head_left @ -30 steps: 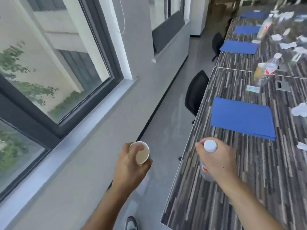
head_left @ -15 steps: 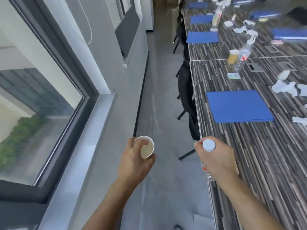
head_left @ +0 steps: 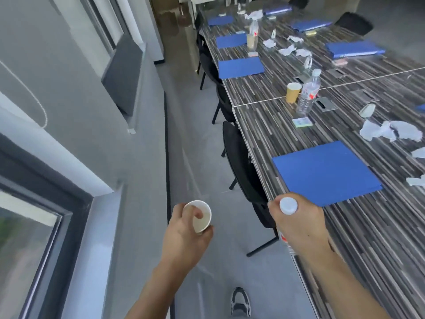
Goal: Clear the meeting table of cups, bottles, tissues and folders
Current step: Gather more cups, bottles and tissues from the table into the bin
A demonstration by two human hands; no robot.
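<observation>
My left hand (head_left: 186, 233) grips a white paper cup (head_left: 199, 215) over the floor, left of the table. My right hand (head_left: 301, 224) holds a clear plastic bottle by its neck; the white cap (head_left: 288, 205) sticks out above my fingers and the bottle's body (head_left: 285, 241) hangs at the table's near edge. On the long striped table (head_left: 379, 238) lie a blue folder (head_left: 324, 172), crumpled tissues (head_left: 388, 131), a tan cup (head_left: 293, 92) and another bottle (head_left: 308, 93). More folders (head_left: 240, 67) and tissues (head_left: 289, 49) lie farther back.
Black chairs (head_left: 241, 162) are tucked along the table's left side. A grey floor aisle (head_left: 190, 139) runs between the table and the window wall (head_left: 57, 157). My shoe (head_left: 240, 301) shows at the bottom. A sticky-note pad (head_left: 302, 122) lies by the standing bottle.
The view has swung from the window toward the table and down the aisle. Both hands keep their hold on the cup and the bottle, and the bottle is off the tabletop at its edge.
</observation>
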